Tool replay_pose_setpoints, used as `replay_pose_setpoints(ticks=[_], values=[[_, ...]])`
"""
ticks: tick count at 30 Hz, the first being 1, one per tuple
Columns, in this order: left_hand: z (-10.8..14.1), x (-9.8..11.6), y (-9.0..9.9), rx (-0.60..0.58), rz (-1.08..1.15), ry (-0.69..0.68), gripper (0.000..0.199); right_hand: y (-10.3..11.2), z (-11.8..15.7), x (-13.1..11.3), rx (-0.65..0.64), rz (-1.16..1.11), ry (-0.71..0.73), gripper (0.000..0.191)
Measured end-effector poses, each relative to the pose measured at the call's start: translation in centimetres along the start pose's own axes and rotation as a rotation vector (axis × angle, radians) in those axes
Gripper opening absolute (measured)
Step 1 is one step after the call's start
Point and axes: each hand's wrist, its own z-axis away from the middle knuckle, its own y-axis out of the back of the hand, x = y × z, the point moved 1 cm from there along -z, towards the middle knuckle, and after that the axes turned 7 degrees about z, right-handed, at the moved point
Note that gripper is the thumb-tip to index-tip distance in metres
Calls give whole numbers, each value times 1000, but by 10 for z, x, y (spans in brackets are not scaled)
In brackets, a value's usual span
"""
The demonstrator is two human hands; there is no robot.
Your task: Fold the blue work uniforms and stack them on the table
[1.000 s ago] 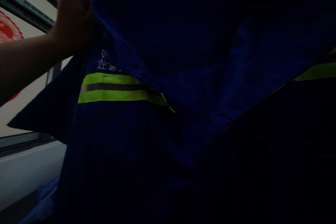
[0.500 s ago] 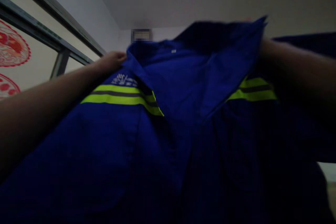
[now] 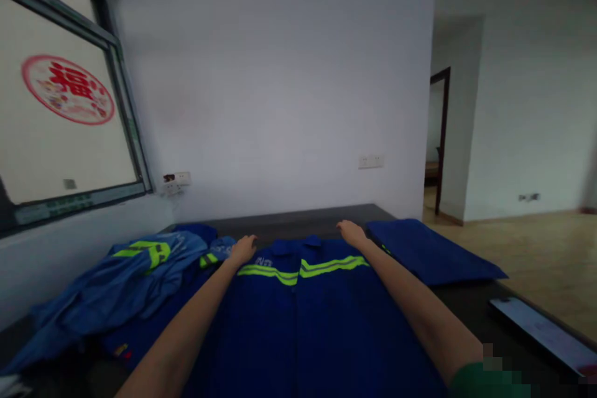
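A dark blue jacket (image 3: 298, 317) with yellow-green reflective bands lies spread front side up on the dark table, its collar at the far end. My left hand (image 3: 244, 249) is at the jacket's left shoulder, fingers apart and pointing away, with nothing seen in them. At the right shoulder is my right hand (image 3: 351, 231), its fingers stretched out toward the collar side and holding nothing visible. Both forearms reach along the jacket's sides.
Crumpled blue clothes (image 3: 153, 273) with reflective bands lie at the left. A folded blue garment (image 3: 433, 252) and a phone (image 3: 541, 329) lie on the table (image 3: 326, 214) at the right. Behind stand a wall with sockets (image 3: 370, 161) and a window (image 3: 69, 93).
The jacket, earlier held up in the air by both hands, now lies flat on the table. Both hands have come down and let go, and the view has tilted lower.
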Motion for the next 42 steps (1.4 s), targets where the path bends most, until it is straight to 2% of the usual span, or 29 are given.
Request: replay_pose_setpoints(ticks=[4, 7, 12, 15, 18, 22, 28, 33, 36, 38, 42], values=[[-39, -26, -58, 144, -4, 97, 42, -49, -21, 14, -96, -54, -42, 33], [-66, -33, -88, 175, -18, 53, 40, -71, -38, 7, -115, -96, -6, 33], [-101, -31, -120, 169, -39, -128, 37, -95, -53, -40, -100, -151, 135, 32], [-120, -32, -138, 163, -34, -187, 40, -107, -62, -67, -57, -147, 201, 35], [-133, -38, -152, 150, -23, -211, 41, -121, -71, -77, -66, -123, 193, 33], [-140, -50, -156, 182, -21, -185, 27, -140, -77, -68, -158, -112, 195, 28], [-146, -61, -157, 221, -43, -129, 15, -160, -84, -65, -199, -71, 362, 32], [-151, -64, -156, 234, 1, -60, 15, -165, -101, -68, -178, -98, 376, 14], [-153, -64, -151, 235, -9, -66, 14, -163, -112, -65, -184, -156, 313, 11], [-156, -63, -147, 218, -14, -66, 14, -163, -117, -64, -164, -184, 282, 10], [-162, -61, -143, 141, 10, -18, 15, -167, -118, -69, -134, -181, 314, 9]])
